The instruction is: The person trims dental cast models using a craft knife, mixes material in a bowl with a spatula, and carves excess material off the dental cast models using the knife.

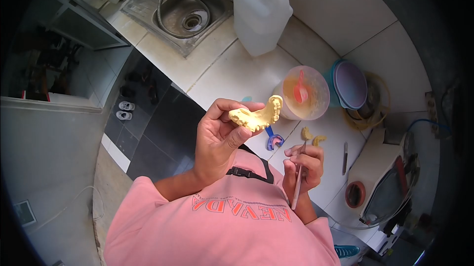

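My left hand [213, 140] is raised in front of my chest, thumb and fingers closed on a yellow horseshoe-shaped dental cast [254, 120] whose row of teeth shows. Lower and to the right, my right hand [308, 167] is wrapped round a slim metal carving tool [297, 189]. Its pointed end stands up and away from the cast. Behind the hands, a blue dental impression tray [275, 141] with pink material lies on the tiles. Small yellow plaster pieces [320, 140] rest near my right fingers. A dark slim knife-like tool [345, 158] lies farther right.
A translucent tub [316, 83] with a red scoop [299, 90] stands on the tiled counter [224, 76]. Beside it are stacked bowls [350, 83] and a yellowish hose [382, 103]. A large plastic jug [260, 14] stands near the steel sink [170, 14]. A boxy machine [377, 165] is at right.
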